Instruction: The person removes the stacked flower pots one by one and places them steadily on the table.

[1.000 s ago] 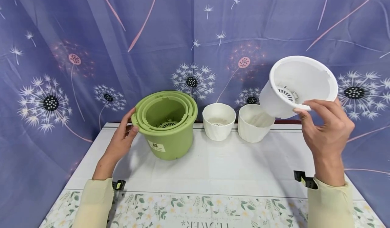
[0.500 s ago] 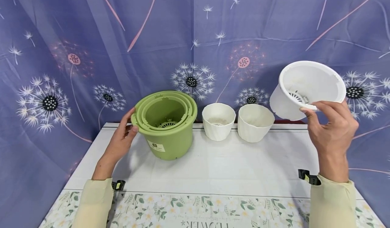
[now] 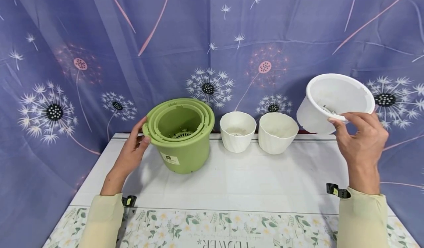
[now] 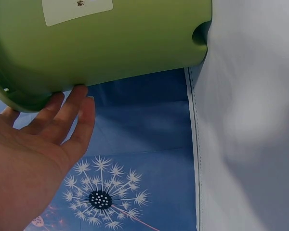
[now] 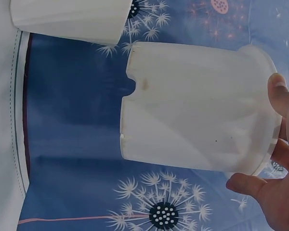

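My left hand (image 3: pixel 130 154) rests its fingertips and thumb against the left side of the green flowerpots (image 3: pixel 190 156), nested one inside another on the table. In the left wrist view, fingers (image 4: pixel 70 113) touch the outer wall just below the rim. With thumb and fingers, my right hand (image 3: pixel 361 141) pinches the front rim of a white flowerpot (image 3: pixel 316 117). That pot hangs above the back right of the table, its mouth tilted towards me. In the right wrist view, its notched base (image 5: pixel 127 115) stands apart from the table edge.
Two smaller cream fluted pots (image 3: pixel 237 137) (image 3: pixel 276 139) stand side by side at the table's back edge, between the hands. A purple dandelion-print curtain (image 3: pixel 165 75) hangs right behind. The white tablecloth (image 3: pixel 238 181) has a floral front band.
The white flowerpot in my right hand has moved right, clear of the right cream pot, and then down a little. The left hand and green flowerpots stay where they were.
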### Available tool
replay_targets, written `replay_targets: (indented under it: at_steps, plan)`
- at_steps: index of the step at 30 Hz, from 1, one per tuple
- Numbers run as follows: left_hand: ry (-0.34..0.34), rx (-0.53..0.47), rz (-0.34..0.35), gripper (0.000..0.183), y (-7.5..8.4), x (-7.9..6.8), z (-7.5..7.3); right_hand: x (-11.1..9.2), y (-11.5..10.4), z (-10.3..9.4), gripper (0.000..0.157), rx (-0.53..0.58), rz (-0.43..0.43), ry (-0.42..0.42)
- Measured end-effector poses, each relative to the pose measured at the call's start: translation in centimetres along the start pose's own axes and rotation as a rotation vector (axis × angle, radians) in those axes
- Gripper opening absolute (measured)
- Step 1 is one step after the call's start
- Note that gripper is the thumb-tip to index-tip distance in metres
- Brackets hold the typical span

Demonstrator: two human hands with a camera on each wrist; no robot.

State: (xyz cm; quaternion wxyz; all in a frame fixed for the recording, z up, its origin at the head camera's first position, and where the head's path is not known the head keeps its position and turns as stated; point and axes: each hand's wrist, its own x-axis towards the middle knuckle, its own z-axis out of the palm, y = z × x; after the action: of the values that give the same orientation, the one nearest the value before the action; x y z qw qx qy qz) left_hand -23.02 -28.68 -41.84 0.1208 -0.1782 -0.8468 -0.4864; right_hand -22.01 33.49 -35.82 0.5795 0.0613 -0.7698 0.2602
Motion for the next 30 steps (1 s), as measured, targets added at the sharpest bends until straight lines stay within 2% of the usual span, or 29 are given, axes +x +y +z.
replay_targets:
  at_steps: [12,19,25,30]
  plan:
    - [0.0,-0.005,0.003,0.066,-0.1,-0.1,0.0,-0.7,1.9,0.2,0.023,-0.03,0.037,-0.063]
    - [-0.001,-0.005,0.003,0.066,0.0,-0.1,0.0,-1.2,2.7,0.1,0.028,-0.077,0.034,-0.137]
    - [-0.005,-0.006,0.005,0.066,-0.2,0.0,0.0,-1.9,3.6,0.4,0.023,-0.093,0.068,-0.135]
    - [-0.004,-0.006,0.002,0.066,-0.2,0.0,0.0,-2.2,4.1,0.4,0.024,-0.132,0.079,-0.183]
